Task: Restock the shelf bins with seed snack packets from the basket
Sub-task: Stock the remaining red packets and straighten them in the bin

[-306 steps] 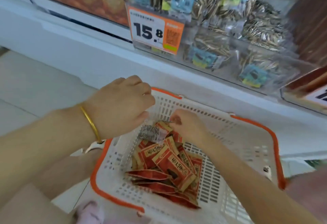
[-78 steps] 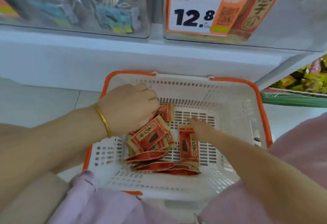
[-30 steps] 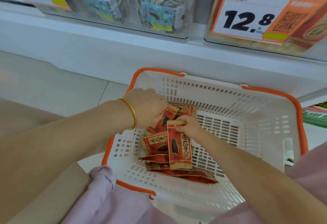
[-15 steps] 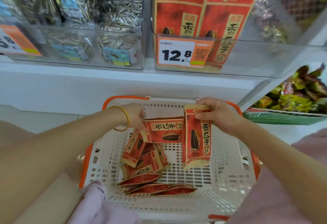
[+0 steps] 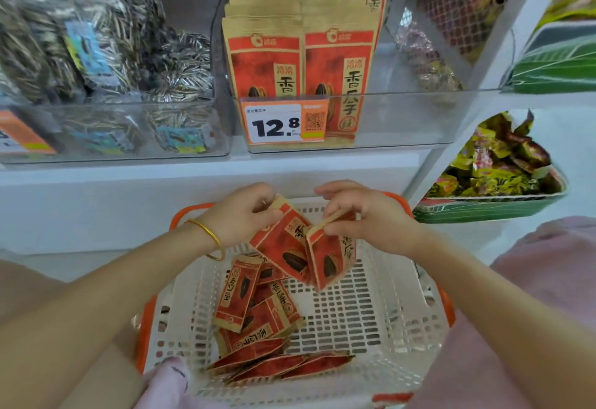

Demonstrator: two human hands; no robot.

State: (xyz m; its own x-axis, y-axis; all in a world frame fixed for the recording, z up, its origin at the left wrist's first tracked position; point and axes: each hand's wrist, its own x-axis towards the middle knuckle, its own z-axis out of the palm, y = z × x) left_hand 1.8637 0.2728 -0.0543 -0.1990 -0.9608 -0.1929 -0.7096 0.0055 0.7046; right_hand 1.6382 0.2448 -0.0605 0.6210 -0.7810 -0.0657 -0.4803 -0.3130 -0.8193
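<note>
1. The left bin (image 5: 129,158) on the shelf is heaped with clear seed packs. It looks full, and no packs of that kind show in the basket, so that part of the job seems done.
2. The left hand (image 5: 245,215), fingers curled, pinches the top corner of a red packet (image 5: 280,241). The packet is tilted and held above the basket.
3. The basket (image 5: 387,328) sits under both hands. A pile (image 5: 258,321) of red packets lies loose in its left half, some flat and some propped on others. By my reading, that pile is the work left.
4. The red bin (image 5: 403,121), behind the tag (image 5: 283,124) marked 12.8, holds upright rows of the same red packets on its left side. Its right side looks bare, so there is room for more.
5. The right hand (image 5: 367,218) pinches the top edge of a second packet (image 5: 329,260) between thumb and fingertips. This packet hangs against the first one. Neither has reached the red bin yet, so the restock looks to be mid-way.
6. The tray (image 5: 483,211) at far right holds green and yellow snacks and plays no part here.
</note>
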